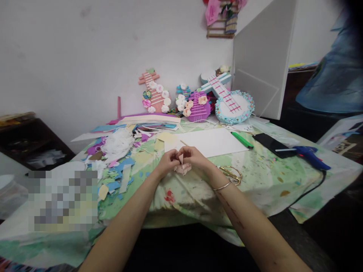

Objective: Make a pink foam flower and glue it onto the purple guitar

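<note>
Above tbl (262, 172), L hand (168, 163) & R hand (195, 158) meet, curled inward, both grips pinching pink paper (183, 170).

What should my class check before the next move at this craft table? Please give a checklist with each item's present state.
1. Pink paper piece held by both left hand and right hand: ok.
2. Gold-handled scissors close by: ok, near the right hand.
3. Scissor blades shut: cannot tell, not clearly visible.
4. Phone clear of the blue glue gun: not ok, the gun's white stick overlaps the phone in view.
5. Glue gun hot: cannot tell.
</note>
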Available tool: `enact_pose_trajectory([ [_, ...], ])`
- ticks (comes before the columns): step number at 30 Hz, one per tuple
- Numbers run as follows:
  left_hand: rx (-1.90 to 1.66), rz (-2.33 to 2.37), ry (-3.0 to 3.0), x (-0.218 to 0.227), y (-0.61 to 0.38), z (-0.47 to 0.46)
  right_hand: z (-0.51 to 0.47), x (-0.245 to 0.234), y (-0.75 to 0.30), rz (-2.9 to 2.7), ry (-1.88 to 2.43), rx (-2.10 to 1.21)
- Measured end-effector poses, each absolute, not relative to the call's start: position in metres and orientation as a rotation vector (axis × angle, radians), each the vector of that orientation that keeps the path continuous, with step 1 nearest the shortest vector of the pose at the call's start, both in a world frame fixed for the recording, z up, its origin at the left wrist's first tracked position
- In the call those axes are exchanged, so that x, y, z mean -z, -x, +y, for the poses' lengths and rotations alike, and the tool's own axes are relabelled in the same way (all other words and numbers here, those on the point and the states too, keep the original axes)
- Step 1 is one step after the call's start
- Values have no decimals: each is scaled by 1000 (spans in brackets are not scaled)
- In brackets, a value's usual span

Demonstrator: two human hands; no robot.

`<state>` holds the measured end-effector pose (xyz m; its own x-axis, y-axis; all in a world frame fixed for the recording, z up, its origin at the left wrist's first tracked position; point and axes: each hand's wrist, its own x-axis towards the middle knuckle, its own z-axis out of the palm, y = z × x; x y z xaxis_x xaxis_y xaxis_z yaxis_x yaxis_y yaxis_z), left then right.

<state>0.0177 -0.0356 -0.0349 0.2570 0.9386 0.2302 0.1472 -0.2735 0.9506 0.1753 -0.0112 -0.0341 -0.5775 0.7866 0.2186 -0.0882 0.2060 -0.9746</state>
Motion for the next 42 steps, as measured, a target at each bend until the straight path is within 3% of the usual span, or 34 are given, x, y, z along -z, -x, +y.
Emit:
enact_pose_trajectory([
  [22,-1361,959,-1328,37,-14,-32,-4,36,-176,-1569,686,-1378],
  [42,-1232,1028,-1314,35,-15,-34,-3,41,-178,-1569,809,-1399],
])
